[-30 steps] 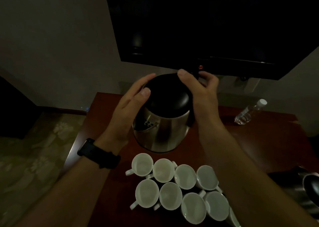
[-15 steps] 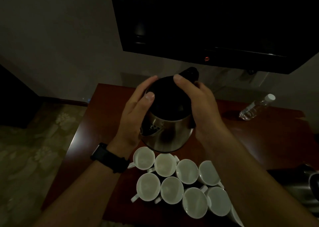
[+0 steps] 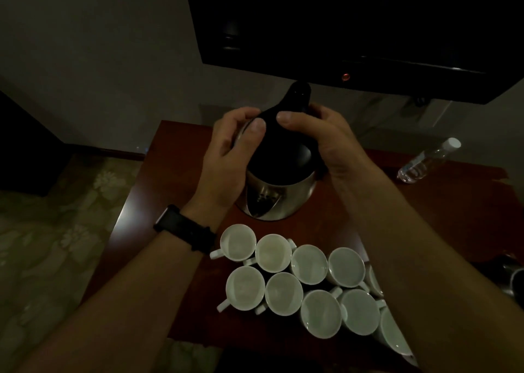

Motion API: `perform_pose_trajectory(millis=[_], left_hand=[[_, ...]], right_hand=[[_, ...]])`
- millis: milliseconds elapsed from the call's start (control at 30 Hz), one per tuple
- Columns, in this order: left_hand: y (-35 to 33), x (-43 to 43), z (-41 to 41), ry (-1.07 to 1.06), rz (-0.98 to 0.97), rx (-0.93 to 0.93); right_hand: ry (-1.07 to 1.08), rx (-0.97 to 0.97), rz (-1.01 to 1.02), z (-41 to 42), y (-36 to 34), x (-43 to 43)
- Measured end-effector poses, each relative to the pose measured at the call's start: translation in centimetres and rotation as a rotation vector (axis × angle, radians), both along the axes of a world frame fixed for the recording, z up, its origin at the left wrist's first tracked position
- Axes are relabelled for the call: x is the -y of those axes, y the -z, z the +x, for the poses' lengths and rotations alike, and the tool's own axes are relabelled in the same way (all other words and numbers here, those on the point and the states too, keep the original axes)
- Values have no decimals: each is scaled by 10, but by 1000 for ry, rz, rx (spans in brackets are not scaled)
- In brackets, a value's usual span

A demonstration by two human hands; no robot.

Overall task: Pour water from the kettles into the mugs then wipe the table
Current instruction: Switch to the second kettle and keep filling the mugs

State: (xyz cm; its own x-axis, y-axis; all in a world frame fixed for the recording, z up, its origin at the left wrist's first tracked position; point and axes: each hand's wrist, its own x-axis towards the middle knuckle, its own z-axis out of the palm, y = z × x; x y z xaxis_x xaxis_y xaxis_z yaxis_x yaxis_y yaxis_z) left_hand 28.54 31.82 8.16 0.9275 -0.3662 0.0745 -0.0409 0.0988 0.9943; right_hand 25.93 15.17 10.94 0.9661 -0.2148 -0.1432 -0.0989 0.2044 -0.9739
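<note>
A steel kettle (image 3: 279, 195) with a black lid stands on the dark red table (image 3: 175, 174), behind the mugs. Its spout faces me. My left hand (image 3: 229, 151) curls round the lid's left side, thumb on top. My right hand (image 3: 320, 134) grips the lid and the handle on the right. Several white mugs (image 3: 306, 284) sit in two rows close to me, all upright and open to view. Whether they hold water I cannot tell in the dim light.
A clear plastic bottle (image 3: 425, 161) with a white cap lies at the table's back right. A second steel kettle (image 3: 513, 282) shows at the right edge. A black TV (image 3: 368, 26) hangs above the table. Patterned carpet (image 3: 56, 245) lies left of the table.
The kettle has come down from the air onto the table behind the mugs. Both hands stayed on it and my left fingers have curled tighter round the lid.
</note>
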Motion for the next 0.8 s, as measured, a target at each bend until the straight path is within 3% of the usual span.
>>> perform_pose_trajectory(millis=[300,800], left_hand=[[5,-2,-12,61,-39,-53],[19,11,-15,45,-6,-22]], right_hand=[[-127,-4,-102,-6,8,3],[-130,33,-91,-17,22,6]])
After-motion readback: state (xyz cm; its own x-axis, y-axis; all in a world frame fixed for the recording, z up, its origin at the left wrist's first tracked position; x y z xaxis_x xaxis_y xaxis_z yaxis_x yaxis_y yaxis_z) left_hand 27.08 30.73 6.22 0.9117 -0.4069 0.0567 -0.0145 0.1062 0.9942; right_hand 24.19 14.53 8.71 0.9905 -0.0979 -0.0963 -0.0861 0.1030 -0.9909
